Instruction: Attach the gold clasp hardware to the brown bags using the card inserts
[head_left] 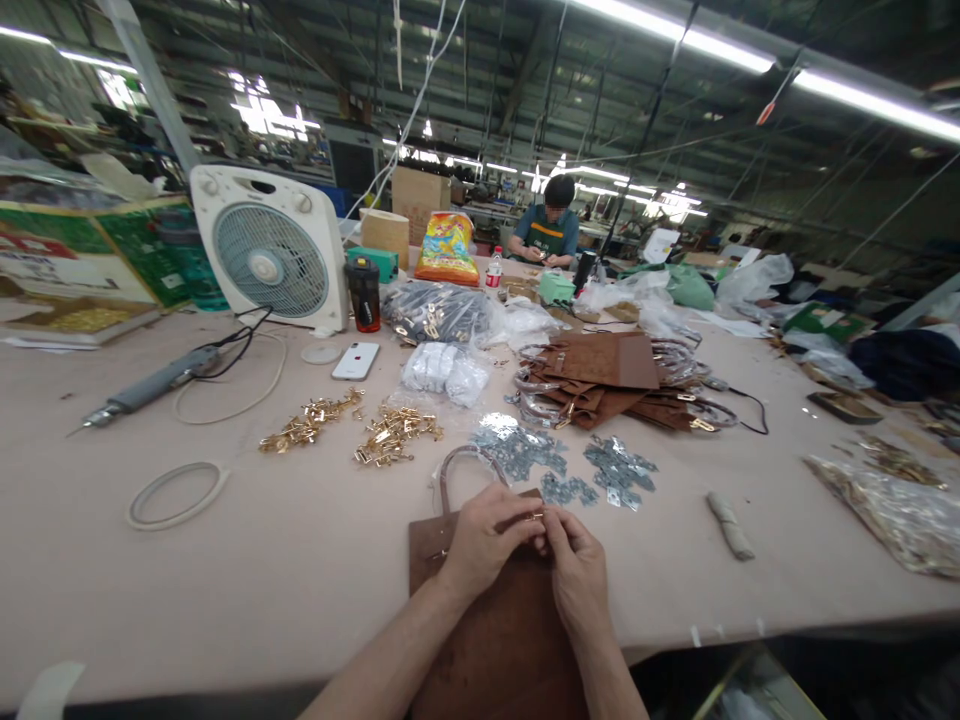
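Note:
My left hand [484, 540] and my right hand [581, 575] meet over the top edge of a brown leather bag piece [487, 640]. Both are closed, thumbs and fingertips pinched around a small gold metal fitting [535, 516] at that edge; the fingers partly cover it. A plastic-wrapped handle [444, 475] arches up from the bag piece, left of my fingers. Just beyond lie grey metal plates [510, 445] in loose piles. Further left are two heaps of gold fittings [394, 435].
Brown bag pieces [600, 365] are stacked behind the plates. Leftward are a phone [355, 361], a tape roll [176, 495], a corded electric screwdriver [150, 385] and a box fan [270, 250]. A rolled grey cloth [729, 525] lies rightward. Across the table sits another person [547, 225].

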